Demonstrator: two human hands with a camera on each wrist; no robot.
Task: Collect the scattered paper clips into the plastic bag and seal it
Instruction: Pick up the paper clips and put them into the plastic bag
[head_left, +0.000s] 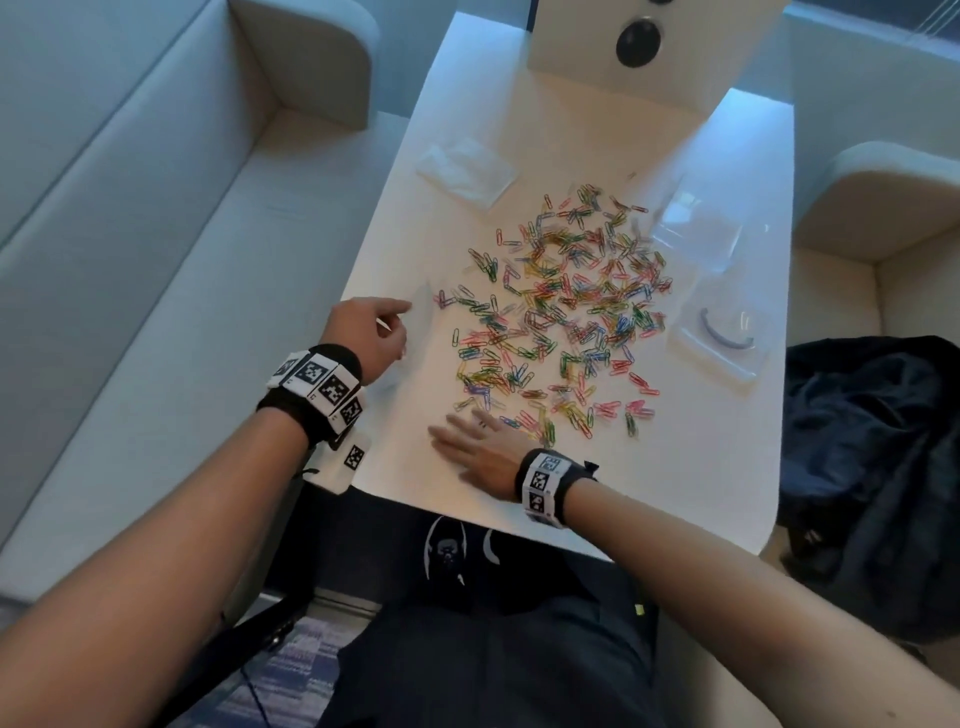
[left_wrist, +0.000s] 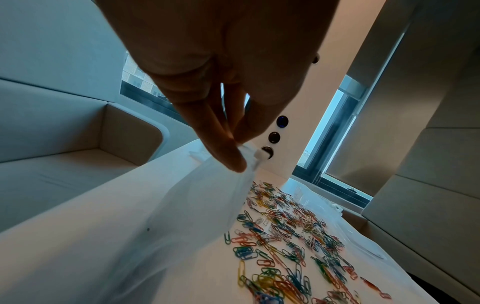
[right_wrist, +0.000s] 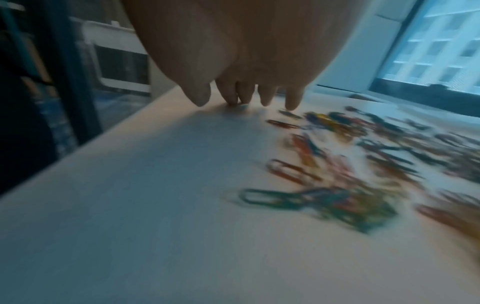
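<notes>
Many coloured paper clips (head_left: 561, 312) lie spread over the middle of the white table (head_left: 675, 493). At the pile's left edge my left hand (head_left: 374, 332) pinches the top edge of a clear plastic bag (left_wrist: 194, 205) between thumb and fingers (left_wrist: 228, 156). The bag hangs down to the table beside the paper clips (left_wrist: 285, 236); it is barely visible in the head view. My right hand (head_left: 478, 447) lies flat on the table at the near edge of the pile, fingers (right_wrist: 265, 98) straight and spread, holding nothing. The right wrist view is blurred.
Another clear bag (head_left: 717, 343) with a purple curved piece inside lies at the table's right edge, and more clear plastic (head_left: 691, 228) lies beyond it. A white packet (head_left: 465, 166) lies far left. A white post with black buttons (head_left: 639, 41) stands at the back. A dark garment (head_left: 872, 467) lies on the right seat.
</notes>
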